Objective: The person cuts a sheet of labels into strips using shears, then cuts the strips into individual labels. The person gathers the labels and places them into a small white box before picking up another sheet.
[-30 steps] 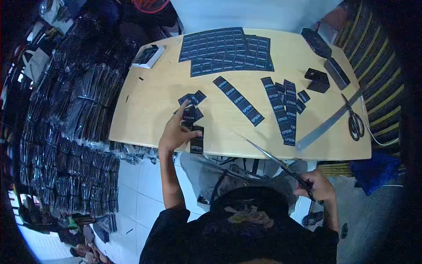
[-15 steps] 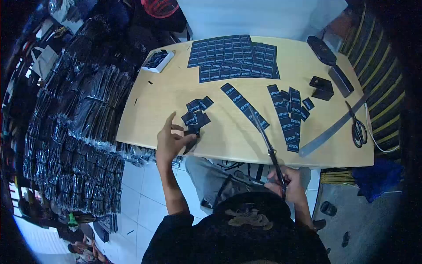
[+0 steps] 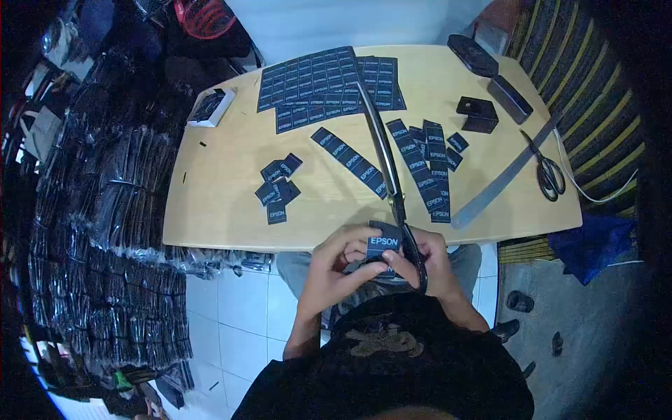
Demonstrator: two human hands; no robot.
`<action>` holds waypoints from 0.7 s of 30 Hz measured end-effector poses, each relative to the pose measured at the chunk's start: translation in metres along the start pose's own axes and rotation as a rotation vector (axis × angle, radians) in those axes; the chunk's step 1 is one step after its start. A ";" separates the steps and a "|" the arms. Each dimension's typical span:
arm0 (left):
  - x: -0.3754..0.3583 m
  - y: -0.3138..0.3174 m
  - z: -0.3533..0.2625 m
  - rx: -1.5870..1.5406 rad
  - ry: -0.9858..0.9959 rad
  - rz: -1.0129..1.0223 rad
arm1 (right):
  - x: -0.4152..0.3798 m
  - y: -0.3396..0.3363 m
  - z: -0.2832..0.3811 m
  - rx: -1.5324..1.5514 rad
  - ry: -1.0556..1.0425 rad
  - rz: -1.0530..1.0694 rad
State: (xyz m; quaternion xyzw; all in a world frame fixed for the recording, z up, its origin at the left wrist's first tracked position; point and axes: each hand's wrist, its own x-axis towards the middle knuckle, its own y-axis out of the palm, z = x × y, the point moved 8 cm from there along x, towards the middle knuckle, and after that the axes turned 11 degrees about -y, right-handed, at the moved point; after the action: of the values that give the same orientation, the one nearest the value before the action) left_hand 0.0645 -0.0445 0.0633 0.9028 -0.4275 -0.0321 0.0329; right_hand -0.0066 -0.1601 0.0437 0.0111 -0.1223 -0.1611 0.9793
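Near the table's front edge, my left hand (image 3: 343,266) pinches a small stack of black EPSON labels (image 3: 383,241). My right hand (image 3: 430,262) holds long black-handled scissors (image 3: 381,140), blades pointing away over the table, and its thumb touches the labels too. Loose cut labels (image 3: 276,187) lie in a small cluster on the left of the table. A diagonal label strip (image 3: 348,162) lies left of the blades. More strips (image 3: 420,168) and a few single labels (image 3: 457,142) lie on their right.
Uncut label sheets (image 3: 308,77) overlap at the table's back. A white box (image 3: 211,108) sits back left. On the right are a black block (image 3: 478,114), dark cases (image 3: 509,100), a metal ruler (image 3: 500,180) and smaller scissors (image 3: 549,175). Bundled plastic-wrapped goods (image 3: 126,189) stand left of the table.
My left hand has left the loose labels and come to my right hand, now with labels in it. The long scissors point more upright. The view has shifted, moving the table left.
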 end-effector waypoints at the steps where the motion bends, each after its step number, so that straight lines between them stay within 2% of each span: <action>1: -0.001 0.004 0.006 0.122 -0.018 0.055 | 0.002 -0.003 0.002 0.000 0.005 -0.004; 5: 0.005 0.004 0.003 -0.003 -0.039 -0.026 | 0.001 -0.010 0.009 0.047 -0.103 0.064; 7: 0.006 -0.010 -0.004 0.015 0.021 -0.174 | -0.006 -0.007 0.009 0.094 -0.082 0.244; 8: 0.008 -0.013 -0.006 0.013 0.025 -0.177 | -0.013 -0.011 -0.001 0.067 -0.055 0.297; 11: 0.009 -0.033 -0.011 0.150 0.020 -0.300 | -0.026 -0.024 0.003 0.142 -0.065 0.218; 13: 0.012 -0.042 -0.008 0.091 0.022 -0.292 | -0.042 -0.042 -0.010 0.041 -0.040 0.300; 15: 0.009 -0.046 -0.027 0.142 0.166 -0.319 | -0.055 -0.059 -0.017 -0.307 0.006 0.405; 17: 0.006 -0.054 -0.030 0.150 0.188 -0.327 | -0.059 -0.069 -0.010 -0.316 0.065 0.498; 21: 0.014 -0.046 -0.033 0.167 0.100 -0.164 | -0.062 -0.068 -0.004 -0.336 0.151 0.687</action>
State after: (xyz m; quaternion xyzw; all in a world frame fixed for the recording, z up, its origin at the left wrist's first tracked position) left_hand 0.1115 -0.0248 0.0917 0.9349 -0.3512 0.0460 -0.0236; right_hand -0.0836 -0.2047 0.0208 -0.1792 -0.0181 0.1596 0.9706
